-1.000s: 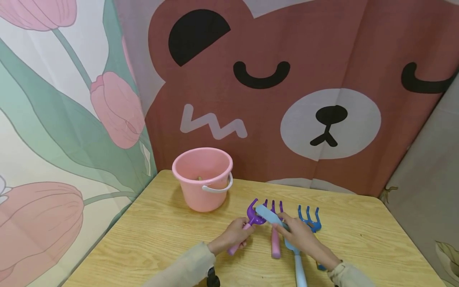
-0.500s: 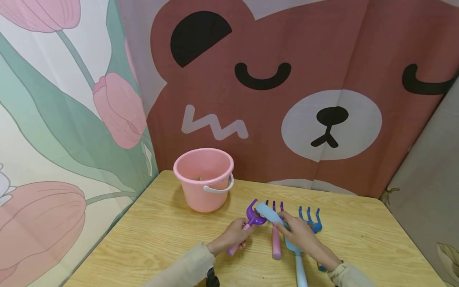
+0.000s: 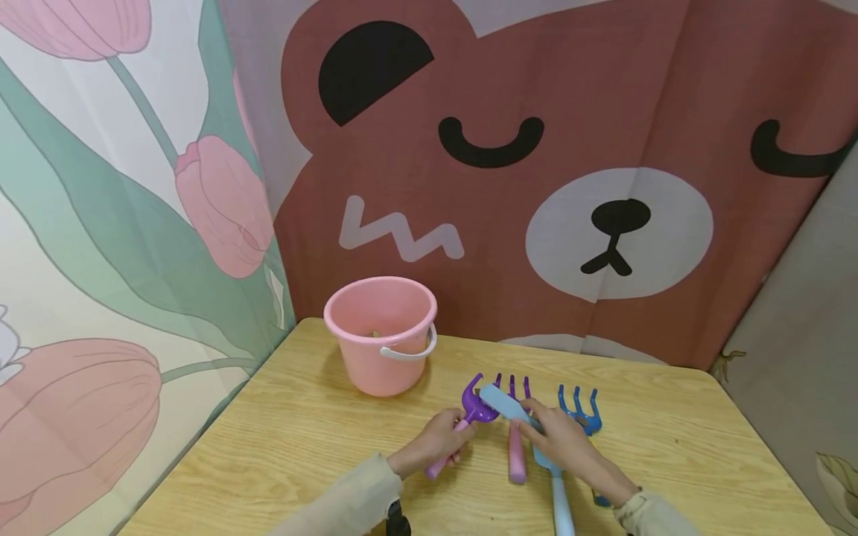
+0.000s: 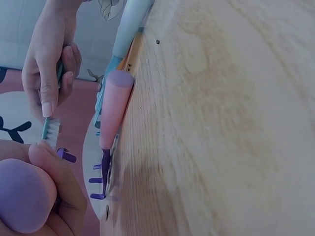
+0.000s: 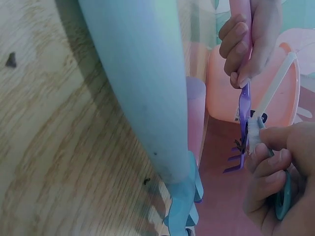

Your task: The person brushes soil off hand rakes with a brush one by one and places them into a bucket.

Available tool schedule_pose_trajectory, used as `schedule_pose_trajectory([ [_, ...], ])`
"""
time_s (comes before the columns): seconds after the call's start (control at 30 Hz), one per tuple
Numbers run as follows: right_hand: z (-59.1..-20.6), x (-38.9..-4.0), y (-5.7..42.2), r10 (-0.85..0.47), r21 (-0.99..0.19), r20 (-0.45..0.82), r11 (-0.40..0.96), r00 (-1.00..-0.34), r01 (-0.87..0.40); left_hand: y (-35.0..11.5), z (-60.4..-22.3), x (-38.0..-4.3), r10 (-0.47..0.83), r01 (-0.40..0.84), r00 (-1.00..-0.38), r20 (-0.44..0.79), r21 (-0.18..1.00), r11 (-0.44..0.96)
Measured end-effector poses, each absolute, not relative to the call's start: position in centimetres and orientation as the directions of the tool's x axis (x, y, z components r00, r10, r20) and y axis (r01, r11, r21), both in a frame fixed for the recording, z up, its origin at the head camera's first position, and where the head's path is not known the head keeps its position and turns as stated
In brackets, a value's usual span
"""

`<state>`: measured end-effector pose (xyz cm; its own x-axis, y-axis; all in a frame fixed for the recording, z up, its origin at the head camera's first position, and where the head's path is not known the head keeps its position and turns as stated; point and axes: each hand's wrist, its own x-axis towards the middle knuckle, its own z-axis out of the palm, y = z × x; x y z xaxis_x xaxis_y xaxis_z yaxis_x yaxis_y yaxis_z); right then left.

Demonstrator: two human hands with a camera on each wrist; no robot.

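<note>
My left hand (image 3: 439, 439) grips the pink handle of a small purple hand rake (image 5: 244, 105), its head raised above the table. Dark dirt (image 5: 239, 144) clings near the tines. In my right hand (image 3: 559, 439) is a light blue scrubbing brush (image 3: 503, 403), pinched between thumb and fingers. Its white bristles (image 5: 254, 135) are right at the rake head in the right wrist view. From the left wrist camera, the rake's rounded handle end (image 4: 27, 196) fills the lower left corner, and the bristles show beyond the left thumb.
Beneath the hands lies another purple rake with a pink handle (image 3: 516, 454). A light blue tool with a long handle (image 3: 561, 502) and a blue rake (image 3: 586, 418) lie to its right. The pink bucket (image 3: 382, 365) stands at the back left of the wooden table (image 3: 281, 439).
The brush shifts slightly up and then back down over the rake head. Both hands otherwise keep their places and grips.
</note>
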<state>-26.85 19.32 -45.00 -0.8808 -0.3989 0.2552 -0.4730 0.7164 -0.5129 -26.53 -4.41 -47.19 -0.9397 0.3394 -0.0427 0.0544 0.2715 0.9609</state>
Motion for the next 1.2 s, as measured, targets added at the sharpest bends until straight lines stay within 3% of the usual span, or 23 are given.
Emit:
schedule_pose_trajectory([
  [0.43, -44.3, -27.1, 19.9, -0.342, -0.520, 0.228, 0.749, -0.912, -0.411, -4.3, -47.0, -26.6, 0.336, 0.064, -0.941, -0.039, 0.954, 0.292],
  [0.67, -43.2, -27.6, 20.6, -0.307, -0.496, 0.281, 0.765, -0.909, -0.412, -4.3, -47.1, -26.7, 0.333, 0.068, -0.942, -0.034, 0.954, 0.291],
  [1.0, -44.5, -27.4, 19.9, -0.424, -0.526, 0.257, 0.693, -0.869, -0.493, -4.3, -47.2, -26.6, 0.330, 0.065, -0.943, -0.032, 0.958, 0.281],
  [1.2, -44.5, -27.3, 20.2, -0.341, -0.505, 0.255, 0.751, -0.905, -0.426, -4.5, -47.2, -26.6, 0.327, 0.059, -0.944, -0.040, 0.956, 0.288],
])
